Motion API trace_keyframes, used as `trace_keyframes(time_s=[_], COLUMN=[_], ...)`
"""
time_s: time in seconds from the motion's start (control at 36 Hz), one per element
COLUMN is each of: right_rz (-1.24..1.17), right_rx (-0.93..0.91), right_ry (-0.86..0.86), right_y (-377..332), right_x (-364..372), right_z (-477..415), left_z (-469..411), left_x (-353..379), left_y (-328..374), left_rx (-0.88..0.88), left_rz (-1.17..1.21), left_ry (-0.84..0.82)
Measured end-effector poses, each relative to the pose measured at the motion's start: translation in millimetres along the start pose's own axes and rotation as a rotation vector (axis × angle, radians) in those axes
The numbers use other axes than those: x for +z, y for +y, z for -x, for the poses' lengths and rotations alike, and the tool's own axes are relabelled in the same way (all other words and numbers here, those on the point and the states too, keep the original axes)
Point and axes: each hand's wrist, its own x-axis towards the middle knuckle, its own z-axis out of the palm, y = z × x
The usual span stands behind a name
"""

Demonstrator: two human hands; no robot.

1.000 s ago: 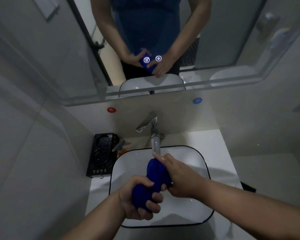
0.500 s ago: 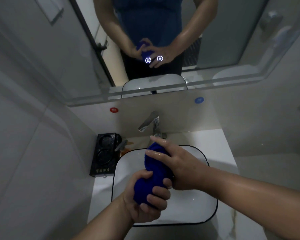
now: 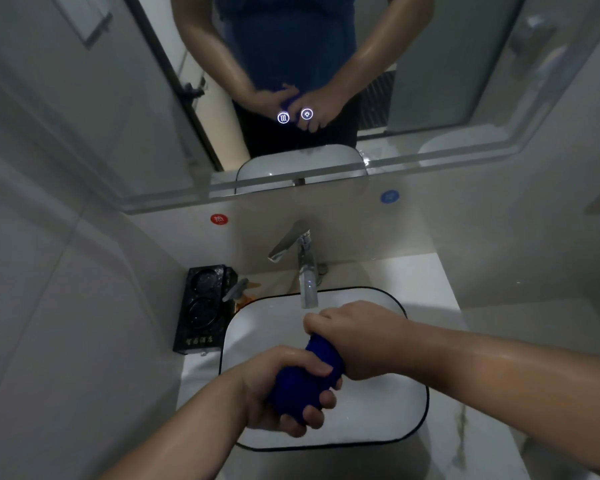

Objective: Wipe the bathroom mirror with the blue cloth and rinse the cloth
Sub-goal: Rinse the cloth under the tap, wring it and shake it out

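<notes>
The blue cloth (image 3: 305, 379) is bunched into a thick roll above the white sink basin (image 3: 406, 410). My left hand (image 3: 278, 386) grips its near end, fingers wrapped around it. My right hand (image 3: 357, 337) grips the far end, knuckles up, just below the chrome tap (image 3: 303, 261), from which a stream of water runs. The bathroom mirror (image 3: 430, 81) hangs on the wall above and reflects both hands holding the cloth.
A black tray (image 3: 201, 306) with two round recesses stands on the counter left of the basin. A red hot sticker (image 3: 219, 218) and a blue cold sticker (image 3: 389, 196) mark the wall. Two lit touch icons (image 3: 294, 116) glow on the mirror. White countertop (image 3: 426, 282) extends right.
My right hand has rolled over the cloth's far end, knuckles now up, twisting it against the left hand. The cloth has dropped slightly below the tap.
</notes>
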Motion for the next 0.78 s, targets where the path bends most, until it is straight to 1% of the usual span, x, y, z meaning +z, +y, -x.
trace_keyframes(time_s=[0.06,0.11,0.17,0.22,0.33,0.44,0.56,0.61,0.64,0.69,0.78], right_rz=[0.027,0.041,0.050,0.054,0.072,0.042,0.007,0.014,0.025,0.044,0.078], right_rx=[0.037,0.062,0.071,0.086,0.078,0.080,0.109,0.103,0.090,0.067,0.053], right_ry=[-0.023,-0.060,-0.085,-0.087,-0.095,-0.061,-0.003,0.014,0.011,-0.030,-0.167], right_y=[-2.6,-5.4,-7.6,-8.7,-4.0,1.3,4.2,3.2,1.4,-4.0,-11.9], right_x=[1.9,3.8,4.7,4.9,3.3,3.1,1.5,-0.2,-0.7,-0.7,3.6], right_z=[-1.9,-2.8,-3.0,-2.8,-4.3,-7.2,-8.2,-8.3,-8.6,-9.1,-11.0], left_z=[2.5,1.1,-1.0,-1.7,-0.9,-1.0,0.7,4.3,6.6,9.4,3.5], left_x=[7.2,12.1,13.2,13.4,15.9,16.6,7.9,5.4,5.3,7.8,11.2], left_y=[6.2,8.5,8.4,8.7,10.0,8.4,3.5,2.7,2.5,2.7,0.6], left_rx=[0.007,0.012,0.016,0.010,0.024,0.053,0.094,0.095,0.090,0.060,-0.012], left_rz=[-0.156,-0.248,-0.286,-0.295,-0.217,-0.102,0.163,0.208,0.161,-0.020,-0.289], left_ry=[0.156,0.271,0.332,0.350,0.296,0.221,0.057,0.022,0.037,0.107,0.305])
